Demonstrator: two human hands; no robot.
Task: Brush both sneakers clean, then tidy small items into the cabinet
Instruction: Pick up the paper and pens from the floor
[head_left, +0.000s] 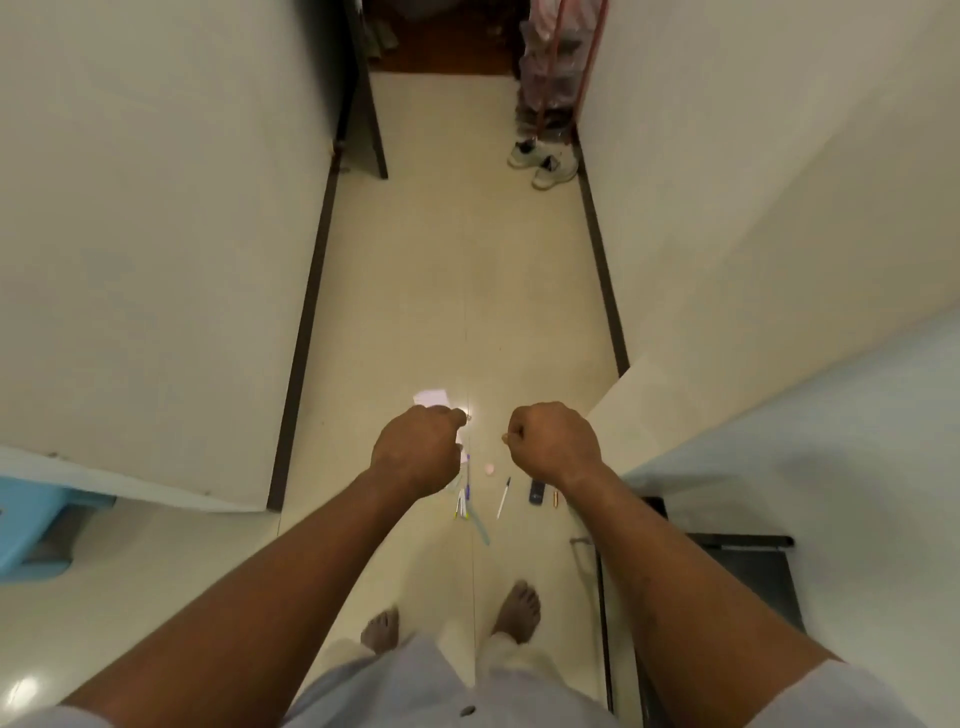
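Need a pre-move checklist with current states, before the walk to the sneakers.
1. Sneakers located: ok. The pair sits on the floor by the right wall, at the hallway's far end.
2. Brush in hand: not ok. Left hand and right hand are curled fists, and no brush shows anywhere.
3. Path ahead: ok. Bare floor runs from the clutter to the sneakers.
4. Clutter underfoot: not ok. Pens and a dark object lie just ahead of the bare feet.
5. Cabinet located: cannot tell.

Home corridor, sneakers (543, 161) by wall (727, 156)
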